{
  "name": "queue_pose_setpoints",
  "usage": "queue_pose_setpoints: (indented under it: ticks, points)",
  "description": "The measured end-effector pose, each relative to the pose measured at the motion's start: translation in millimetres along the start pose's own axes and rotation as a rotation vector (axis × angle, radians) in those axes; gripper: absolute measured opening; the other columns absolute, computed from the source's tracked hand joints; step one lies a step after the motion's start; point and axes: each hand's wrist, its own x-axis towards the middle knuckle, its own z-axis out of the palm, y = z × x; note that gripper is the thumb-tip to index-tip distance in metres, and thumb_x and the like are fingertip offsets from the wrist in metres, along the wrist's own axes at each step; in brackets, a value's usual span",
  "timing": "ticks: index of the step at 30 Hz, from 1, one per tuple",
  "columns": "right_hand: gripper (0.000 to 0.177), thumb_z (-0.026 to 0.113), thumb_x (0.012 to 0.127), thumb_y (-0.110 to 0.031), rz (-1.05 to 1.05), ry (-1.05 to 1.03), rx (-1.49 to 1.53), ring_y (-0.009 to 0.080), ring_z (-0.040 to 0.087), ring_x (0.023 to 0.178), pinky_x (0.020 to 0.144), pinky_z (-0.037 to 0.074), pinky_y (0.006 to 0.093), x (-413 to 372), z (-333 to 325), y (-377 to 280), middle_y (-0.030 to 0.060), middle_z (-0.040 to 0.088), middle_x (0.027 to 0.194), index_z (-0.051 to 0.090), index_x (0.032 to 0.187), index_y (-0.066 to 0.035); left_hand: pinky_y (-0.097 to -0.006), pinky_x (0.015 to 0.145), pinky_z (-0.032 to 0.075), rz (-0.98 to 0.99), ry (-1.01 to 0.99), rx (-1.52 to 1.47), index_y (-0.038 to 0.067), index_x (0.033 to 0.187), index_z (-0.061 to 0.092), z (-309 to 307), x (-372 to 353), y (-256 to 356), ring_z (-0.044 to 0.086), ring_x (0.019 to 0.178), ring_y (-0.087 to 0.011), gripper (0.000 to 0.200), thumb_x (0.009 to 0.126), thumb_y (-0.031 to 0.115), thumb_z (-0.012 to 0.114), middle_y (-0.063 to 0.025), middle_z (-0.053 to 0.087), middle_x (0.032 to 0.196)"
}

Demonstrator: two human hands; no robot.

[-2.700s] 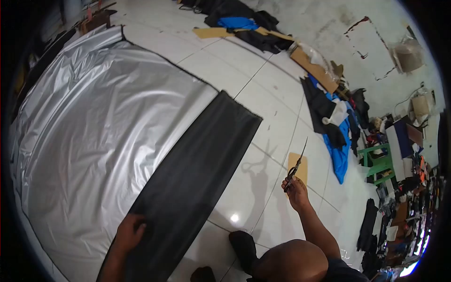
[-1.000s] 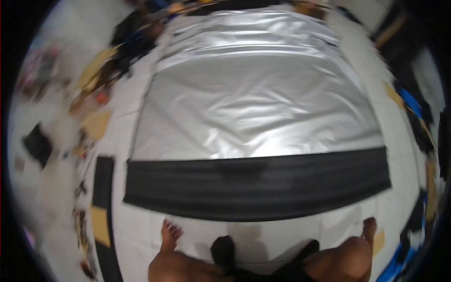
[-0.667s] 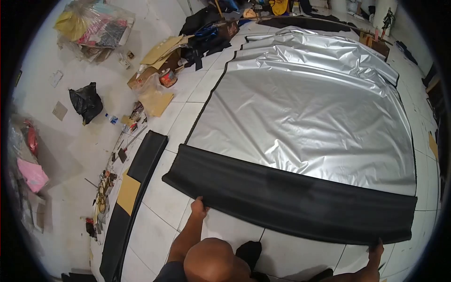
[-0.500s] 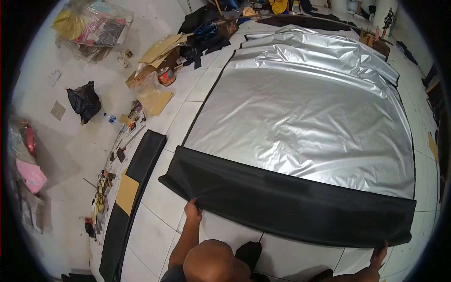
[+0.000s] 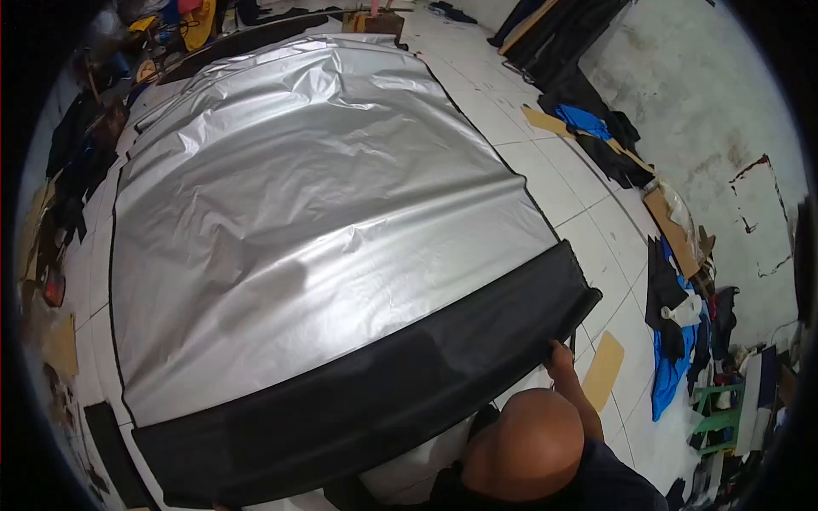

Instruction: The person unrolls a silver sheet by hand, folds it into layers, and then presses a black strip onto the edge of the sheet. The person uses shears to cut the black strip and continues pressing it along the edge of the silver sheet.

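A wide fabric sheet (image 5: 307,247), silver on its upper face, lies spread and wrinkled over the floor. Its near end is folded over into a broad black strip (image 5: 366,396). At the right part of this strip, my right hand (image 5: 560,361) grips the near edge, fingers closed round it. Only a sliver of my left hand (image 5: 223,508) shows at the bottom of the view, on the near edge toward the strip's left end; most of it is cut off. My bent knee (image 5: 538,439) is close to the strip, between the hands.
White floor tiles (image 5: 588,247) surround the sheet. A tan board piece (image 5: 603,372) lies right of my right hand. Blue and black cloth (image 5: 677,341), a green stool (image 5: 717,417) and clutter line the right wall. A long black piece (image 5: 118,456) lies at lower left.
My view has swung to the right, so the sheet sits further left and the right wall shows. My left hand has slipped mostly out of view. The black fold looks much the same.
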Motion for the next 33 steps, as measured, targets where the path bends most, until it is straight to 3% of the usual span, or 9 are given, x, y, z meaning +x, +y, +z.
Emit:
queue_pose_setpoints:
  ticks: [6, 12, 15, 21, 24, 28, 29, 30, 33]
  points:
    - [0.033, 0.055, 0.083, -0.026, -0.172, -0.096, -0.106, 0.0242, 0.06, 0.084, 0.069, 0.052, 0.0376, 155.0, -60.7, 57.7, 0.0106, 0.062, 0.095, 0.059, 0.104, 0.0, -0.0397, 0.083, 0.048, 0.133, -0.09, 0.061, -0.003, 0.107, 0.059, -24.0, 0.0, -0.2, 0.059, 0.093, -0.0264, 0.034, 0.086, 0.023, 0.049, -0.0112, 0.062, 0.103]
    - [0.033, 0.047, 0.087, -0.021, -0.131, -0.23, -0.013, 0.0249, 0.06, 0.091, 0.081, 0.05, 0.0351, 100.1, -37.4, -24.5, 0.013, 0.061, 0.102, 0.056, 0.109, 0.002, -0.0339, 0.087, 0.046, 0.311, -0.203, 0.221, 0.0, 0.116, 0.053, -97.9, 21.0, -10.4, 0.057, 0.099, -0.0199, 0.032, 0.092, 0.018, 0.043, -0.012, 0.059, 0.11]
    - [0.03, 0.047, 0.087, -0.019, -0.153, -0.291, 0.034, 0.0227, 0.06, 0.09, 0.081, 0.05, 0.0335, 108.9, -55.6, -46.4, 0.0119, 0.061, 0.099, 0.057, 0.107, 0.0, -0.0379, 0.083, 0.048, 0.21, -0.021, -0.062, -0.004, 0.107, 0.057, -62.2, -19.3, 13.5, 0.059, 0.094, -0.0261, 0.032, 0.085, 0.017, 0.049, -0.0129, 0.06, 0.103]
    - [0.029, 0.045, 0.087, -0.012, -0.22, -0.347, 0.112, 0.02, 0.059, 0.096, 0.085, 0.048, 0.0311, 87.9, -85.3, -84.9, 0.0089, 0.061, 0.103, 0.053, 0.112, 0.0, -0.0362, 0.076, 0.051, 0.321, 0.161, 0.144, -0.005, 0.105, 0.053, -74.2, -52.1, 58.3, 0.059, 0.088, -0.0251, 0.029, 0.082, 0.013, 0.047, -0.0126, 0.058, 0.099]
    - [0.021, 0.046, 0.088, -0.013, -0.273, -0.332, 0.023, 0.0156, 0.06, 0.087, 0.074, 0.049, 0.0277, 90.1, -87.3, -119.2, 0.0065, 0.061, 0.094, 0.056, 0.104, -0.003, -0.0315, 0.067, 0.052, 0.54, 0.035, 0.423, 0.0, 0.091, 0.058, -60.7, -54.1, 91.8, 0.06, 0.076, -0.0188, 0.021, 0.077, 0.012, 0.048, -0.0079, 0.059, 0.084]
    - [0.018, 0.054, 0.086, -0.025, -0.354, -0.336, -0.258, 0.0099, 0.05, 0.06, 0.052, 0.041, 0.0221, 90.9, -37.6, -179.9, -0.001, 0.051, 0.071, 0.057, 0.091, -0.008, -0.0244, 0.046, 0.04, 0.393, 0.059, 0.259, 0.004, 0.081, 0.05, -16.2, -15.9, 151.5, 0.048, 0.056, -0.0107, 0.011, 0.075, 0.014, 0.05, -0.0012, 0.047, 0.068]
    - [0.023, 0.055, 0.085, -0.024, -0.417, -0.288, -0.338, 0.0164, 0.054, 0.07, 0.06, 0.044, 0.0286, 115.7, -17.0, -192.7, 0.0052, 0.054, 0.079, 0.057, 0.099, -0.006, -0.0262, 0.048, 0.038, 0.531, -0.021, 0.573, 0.004, 0.086, 0.049, -15.5, 5.6, 166.2, 0.044, 0.055, -0.0108, 0.015, 0.075, 0.013, 0.05, -0.0006, 0.045, 0.068]
    - [0.029, 0.057, 0.084, -0.024, -0.479, -0.239, -0.415, 0.0229, 0.057, 0.079, 0.069, 0.046, 0.0352, 145.6, 4.4, -195.4, 0.0114, 0.057, 0.086, 0.058, 0.106, -0.004, -0.0283, 0.047, 0.035, 0.547, 0.071, 0.472, 0.006, 0.07, 0.049, 21.3, 17.5, 168.7, 0.041, 0.052, -0.0113, 0.016, 0.082, 0.016, 0.049, -0.0007, 0.044, 0.062]
    - [0.041, 0.059, 0.084, -0.026, -1.423, 0.173, -1.342, 0.0333, 0.057, 0.094, 0.081, 0.045, 0.0424, 178.2, 73.0, -166.6, 0.0214, 0.057, 0.102, 0.053, 0.116, -0.002, -0.0326, 0.067, 0.042, 0.462, 0.089, 0.431, 0.001, 0.111, 0.047, 107.9, 7.9, 165.9, 0.049, 0.073, -0.0189, 0.039, 0.08, 0.021, 0.061, -0.0079, 0.049, 0.09]
